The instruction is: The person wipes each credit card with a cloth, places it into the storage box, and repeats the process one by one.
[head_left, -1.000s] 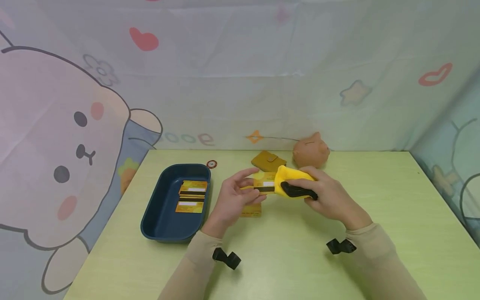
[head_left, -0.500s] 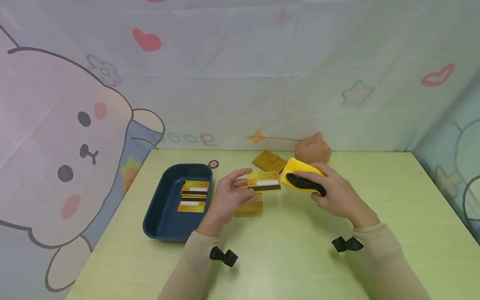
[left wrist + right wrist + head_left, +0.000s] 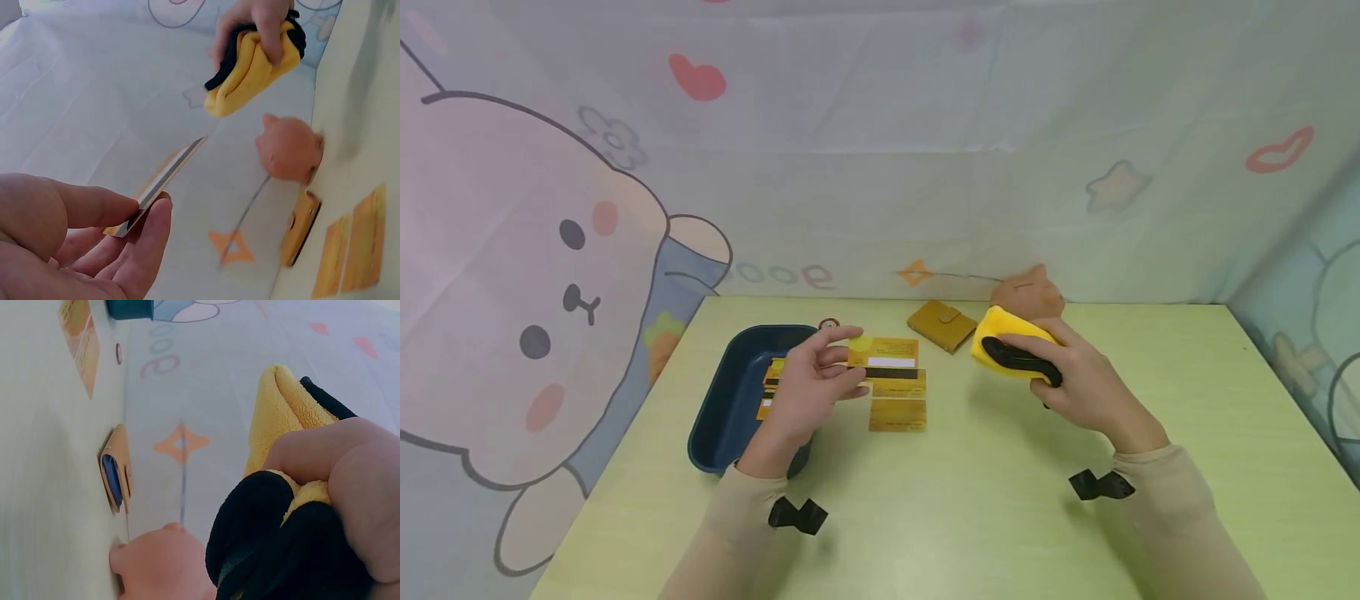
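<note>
Between thumb and fingers my left hand [image 3: 808,379] pinches a gold bank card [image 3: 891,350], its dark stripe and white strip showing; in the left wrist view the card [image 3: 169,178] appears nearly edge-on. Below it, two more gold cards [image 3: 898,415] lie on the table. My right hand [image 3: 1078,379] grips a folded yellow cloth [image 3: 1000,329] with black parts, held up off the table and apart from the card. The right wrist view shows the cloth [image 3: 275,412] bunched under the thumb and fingers.
A blue tray [image 3: 700,446] with gold cards in it stands at the left, partly behind my left hand. At the back are a mustard wallet [image 3: 942,323], a pink piggy bank [image 3: 1026,293] and a small round red-rimmed chip [image 3: 829,322].
The cloth has come off the card and moved right with my right hand. My left hand has carried the card leftward, towards the tray.
</note>
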Demonstrator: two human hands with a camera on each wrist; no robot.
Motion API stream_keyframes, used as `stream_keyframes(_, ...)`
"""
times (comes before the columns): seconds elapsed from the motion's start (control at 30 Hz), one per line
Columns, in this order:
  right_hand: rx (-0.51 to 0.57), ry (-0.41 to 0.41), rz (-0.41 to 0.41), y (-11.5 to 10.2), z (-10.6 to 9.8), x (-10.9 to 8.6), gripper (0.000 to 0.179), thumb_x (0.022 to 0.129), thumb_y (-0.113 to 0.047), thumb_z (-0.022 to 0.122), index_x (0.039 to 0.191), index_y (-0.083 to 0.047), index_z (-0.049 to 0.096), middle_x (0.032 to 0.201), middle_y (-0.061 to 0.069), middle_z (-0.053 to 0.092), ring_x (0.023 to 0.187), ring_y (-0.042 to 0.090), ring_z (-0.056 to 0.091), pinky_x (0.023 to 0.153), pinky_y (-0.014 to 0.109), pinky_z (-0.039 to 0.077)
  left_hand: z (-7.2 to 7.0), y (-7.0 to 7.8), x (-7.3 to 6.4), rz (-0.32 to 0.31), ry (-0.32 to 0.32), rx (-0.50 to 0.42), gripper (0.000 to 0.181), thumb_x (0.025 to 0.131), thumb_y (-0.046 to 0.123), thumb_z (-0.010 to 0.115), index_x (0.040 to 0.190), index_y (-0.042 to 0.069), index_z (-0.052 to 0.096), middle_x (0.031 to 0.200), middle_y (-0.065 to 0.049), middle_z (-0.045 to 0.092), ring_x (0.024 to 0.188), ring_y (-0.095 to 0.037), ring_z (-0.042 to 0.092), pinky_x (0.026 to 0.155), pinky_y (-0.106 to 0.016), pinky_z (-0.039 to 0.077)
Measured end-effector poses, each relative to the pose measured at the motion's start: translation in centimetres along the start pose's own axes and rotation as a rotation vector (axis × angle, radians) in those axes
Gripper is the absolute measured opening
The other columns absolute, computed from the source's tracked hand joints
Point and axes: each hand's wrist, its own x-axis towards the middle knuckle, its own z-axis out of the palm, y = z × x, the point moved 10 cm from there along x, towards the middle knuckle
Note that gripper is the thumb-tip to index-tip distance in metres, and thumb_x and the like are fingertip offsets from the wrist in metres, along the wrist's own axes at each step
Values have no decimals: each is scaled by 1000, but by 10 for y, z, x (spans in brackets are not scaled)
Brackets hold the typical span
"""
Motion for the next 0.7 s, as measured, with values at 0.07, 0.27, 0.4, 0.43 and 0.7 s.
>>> stream_keyframes(0.07, 2, 1, 4, 0, -1, 0, 74, 76, 12, 78, 141, -20, 65, 139, 16, 55, 107, 35, 61, 74, 48, 57, -15, 6, 0, 5, 30, 57, 51, 96, -9, 68, 144, 6, 59, 94, -10, 61, 69, -14, 61, 79, -39, 66)
stream_keyframes(0.27, 0, 6, 6, 1, -2, -1, 73, 76, 13, 78, 140, -20, 65, 139, 15, 56, 107, 33, 61, 74, 46, 56, -63, 17, 3, -14, 94, 227, 47, 100, 3, 70, 145, 7, 59, 105, -14, 74, 90, -22, 70, 78, -28, 63)
stream_keyframes(0.4, -2, 10, -1, 1, -3, -2, 73, 76, 12, 78, 140, -20, 65, 139, 15, 56, 107, 33, 61, 74, 46, 56, -92, 16, 6, -42, 98, 297, 47, 102, 7, 69, 147, 6, 57, 96, -7, 72, 84, -16, 66, 76, -25, 60)
stream_keyframes(0.43, -2, 10, -1, 1, -2, -2, 73, 76, 12, 78, 140, -20, 65, 138, 15, 56, 107, 33, 61, 74, 47, 56, -97, 15, 7, -50, 96, 314, 47, 102, 7, 69, 147, 5, 56, 95, -7, 71, 83, -15, 66, 75, -25, 59)
stream_keyframes(0.7, -4, 12, 0, 2, -1, -1, 73, 75, 12, 79, 140, -20, 65, 138, 14, 56, 107, 32, 61, 74, 46, 57, -132, -7, 7, -159, 68, 438, 51, 102, 8, 66, 151, 3, 51, 118, -21, 68, 93, -16, 68, 82, -27, 60)
